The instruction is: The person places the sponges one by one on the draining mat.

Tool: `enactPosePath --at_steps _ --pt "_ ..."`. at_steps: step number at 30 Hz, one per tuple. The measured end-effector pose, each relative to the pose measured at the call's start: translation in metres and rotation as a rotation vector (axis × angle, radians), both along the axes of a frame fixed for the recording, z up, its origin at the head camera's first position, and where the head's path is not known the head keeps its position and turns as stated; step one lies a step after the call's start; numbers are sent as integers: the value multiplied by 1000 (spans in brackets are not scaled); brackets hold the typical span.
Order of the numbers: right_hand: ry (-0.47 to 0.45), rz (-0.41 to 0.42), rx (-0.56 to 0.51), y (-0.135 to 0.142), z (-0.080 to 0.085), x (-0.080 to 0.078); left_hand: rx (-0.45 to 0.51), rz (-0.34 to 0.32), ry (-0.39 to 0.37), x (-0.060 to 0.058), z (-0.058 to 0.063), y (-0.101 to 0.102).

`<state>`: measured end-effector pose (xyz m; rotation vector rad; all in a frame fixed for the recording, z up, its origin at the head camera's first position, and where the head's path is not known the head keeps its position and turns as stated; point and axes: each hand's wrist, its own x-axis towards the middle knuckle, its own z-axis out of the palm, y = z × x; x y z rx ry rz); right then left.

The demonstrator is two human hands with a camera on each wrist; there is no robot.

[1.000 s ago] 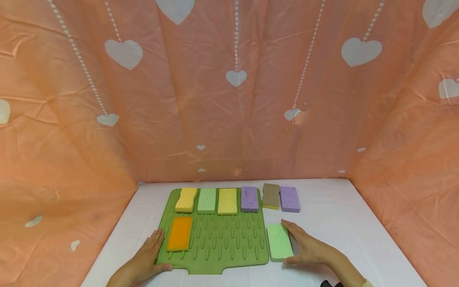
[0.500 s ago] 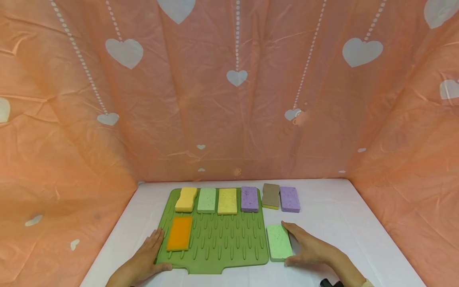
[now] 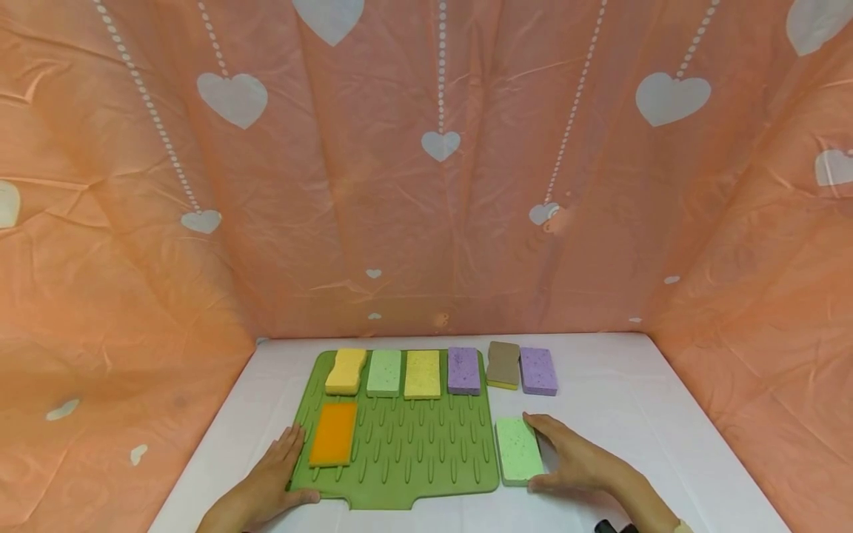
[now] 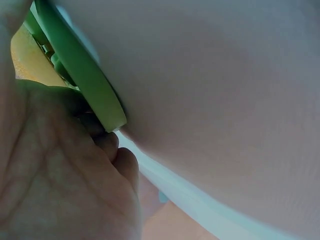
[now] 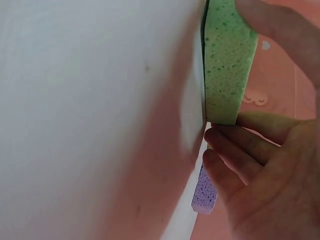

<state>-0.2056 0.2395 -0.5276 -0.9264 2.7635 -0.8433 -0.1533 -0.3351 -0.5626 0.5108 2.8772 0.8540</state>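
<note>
A light green sponge (image 3: 519, 451) lies flat on the white table, just right of a green ridged mat (image 3: 393, 481). My right hand (image 3: 569, 459) holds this sponge by its right side, the thumb at the near end and the fingers at the far end. In the right wrist view the thumb lies on the pale green sponge (image 5: 227, 65) and the fingertips meet its end. My left hand (image 3: 269, 474) rests at the mat's left edge, thumb by its front corner. An orange sponge (image 3: 335, 434) lies on the mat near that hand.
Along the mat's back edge sit a yellow wavy sponge (image 3: 346, 371), a pale green sponge (image 3: 383, 372), a yellow sponge (image 3: 423, 374) and a purple sponge (image 3: 463, 369). Right of them, on the table, are a grey-brown sponge (image 3: 503, 363) and another purple sponge (image 3: 538, 370). Orange curtain (image 3: 466, 244) surrounds the table.
The fingertips of my right hand have drawn in slightly at the light green sponge. My left hand, the mat and the sponges have stayed in place.
</note>
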Motion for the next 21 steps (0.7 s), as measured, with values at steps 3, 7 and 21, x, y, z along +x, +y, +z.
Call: enactPosePath --at_steps 3,7,21 --pt "23 -7 -2 1 2 0 0 24 -42 0 3 1" --pt "71 -22 -6 2 3 -1 -7 32 -45 -1 3 1" --pt "126 -102 -43 -10 6 -7 -45 57 -87 2 18 9"
